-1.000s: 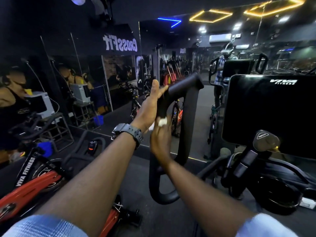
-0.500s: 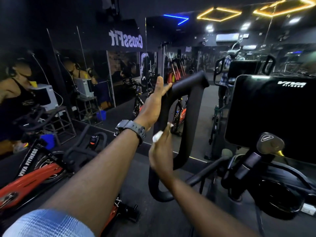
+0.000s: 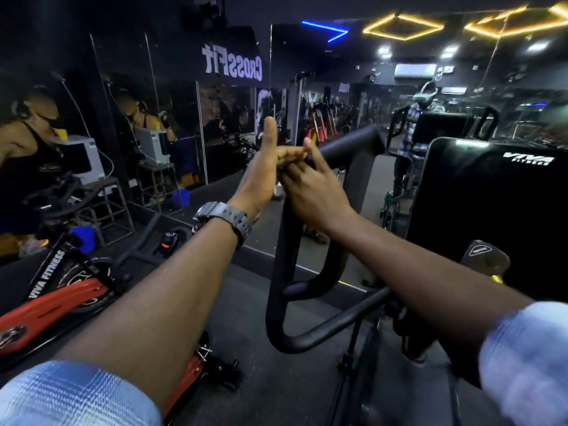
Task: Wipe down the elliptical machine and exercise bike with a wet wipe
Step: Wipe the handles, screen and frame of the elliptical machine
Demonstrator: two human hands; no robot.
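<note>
Elliptical handlebar (image 3: 310,241), landmark: matte black looped tube, smooth padded grip at top.

Right hand (image 3: 310,192) now higher than half second ago, climbed from mid-upright to top bend of handlebar, fingers wrapped round tube.

Left hand (image 3: 264,170) also near top bend, fingers curled on tube, thumb up.

Wet wipe (image 3: 278,189): white scrap just left of upright, below hands; holder unclear.

Judgement: upright wiped, top grip next.

Exercise bike (image 3: 58,299), red frame, well left of handlebar, not in reach.

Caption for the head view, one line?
Both hands, left hand and right hand, meet on the elliptical handle in a mirrored gym.
</note>
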